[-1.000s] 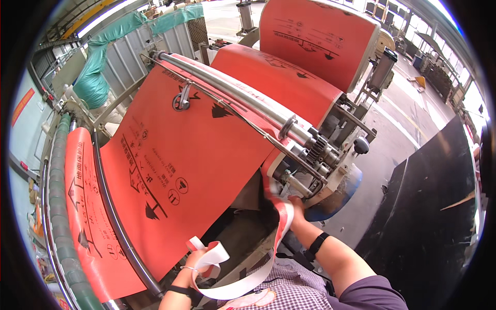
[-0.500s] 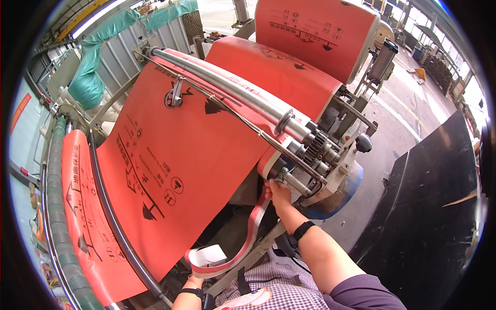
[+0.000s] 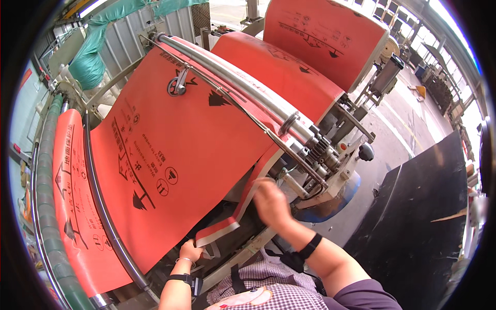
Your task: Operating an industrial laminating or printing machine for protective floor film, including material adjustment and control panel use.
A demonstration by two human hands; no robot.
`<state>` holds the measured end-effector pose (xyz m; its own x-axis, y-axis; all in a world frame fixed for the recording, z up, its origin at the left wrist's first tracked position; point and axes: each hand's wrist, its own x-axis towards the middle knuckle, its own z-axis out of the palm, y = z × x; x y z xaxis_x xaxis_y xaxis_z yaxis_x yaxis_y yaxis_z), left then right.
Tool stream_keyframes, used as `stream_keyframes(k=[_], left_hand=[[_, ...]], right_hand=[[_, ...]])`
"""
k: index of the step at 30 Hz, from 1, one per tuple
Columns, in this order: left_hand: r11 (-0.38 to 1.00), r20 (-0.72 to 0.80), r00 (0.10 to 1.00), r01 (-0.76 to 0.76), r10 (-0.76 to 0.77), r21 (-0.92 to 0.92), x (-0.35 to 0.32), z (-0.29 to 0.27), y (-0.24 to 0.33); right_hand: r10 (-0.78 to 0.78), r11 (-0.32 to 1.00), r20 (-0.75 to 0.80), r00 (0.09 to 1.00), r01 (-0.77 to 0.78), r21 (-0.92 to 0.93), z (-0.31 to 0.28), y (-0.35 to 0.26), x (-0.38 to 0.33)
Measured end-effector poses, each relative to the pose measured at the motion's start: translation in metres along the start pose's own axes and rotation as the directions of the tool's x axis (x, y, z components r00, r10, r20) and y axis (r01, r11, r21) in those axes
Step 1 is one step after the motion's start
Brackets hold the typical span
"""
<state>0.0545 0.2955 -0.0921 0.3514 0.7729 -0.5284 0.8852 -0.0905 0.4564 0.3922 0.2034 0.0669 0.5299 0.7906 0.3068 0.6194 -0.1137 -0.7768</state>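
A narrow strip [image 3: 218,230], red on one face and pale on the other, hangs from the machine's right end and bends over near my left hand [image 3: 191,251]. That hand is closed on the strip at the lower edge of the wide red printed sheet [image 3: 206,150]. My right hand [image 3: 272,203] is smeared by motion beside the strip's upper part, below the rollers. Whether its fingers grip the strip cannot be made out.
Gears [image 3: 321,153] and a metal roller [image 3: 243,89] stand at the machine's right end. A small wheel [image 3: 176,87] rests on the sheet. Left is a green roller [image 3: 54,206]; a large black panel [image 3: 413,206] leans at right. A red roll [image 3: 323,36] stands behind.
My left hand has risen slightly, and the strip's looped lower part is now a flatter bend. The right hand has shifted a little downward and turned. The view has shifted slightly.
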Motion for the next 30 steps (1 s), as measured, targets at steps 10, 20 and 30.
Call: stream_keyframes(k=[10, 20, 30], left_hand=[[0.993, -0.051, 0.998, 0.032, -0.038, -0.112, -0.007, 0.012, -0.014], [0.980, -0.072, 0.994, 0.070, -0.085, -0.187, -0.020, 0.030, -0.052], [0.990, -0.043, 0.993, 0.109, -0.113, -0.094, -0.028, 0.032, -0.045]], right_hand=[[0.687, 0.673, 0.145, 0.712, -0.548, -0.497, -0.052, 0.041, 0.073], [0.316, 0.655, 0.070, 0.946, -0.164, -0.737, -0.044, 0.065, 0.043], [-0.153, 0.964, 0.521, 0.840, 0.243, -0.109, 0.001, 0.034, 0.008]])
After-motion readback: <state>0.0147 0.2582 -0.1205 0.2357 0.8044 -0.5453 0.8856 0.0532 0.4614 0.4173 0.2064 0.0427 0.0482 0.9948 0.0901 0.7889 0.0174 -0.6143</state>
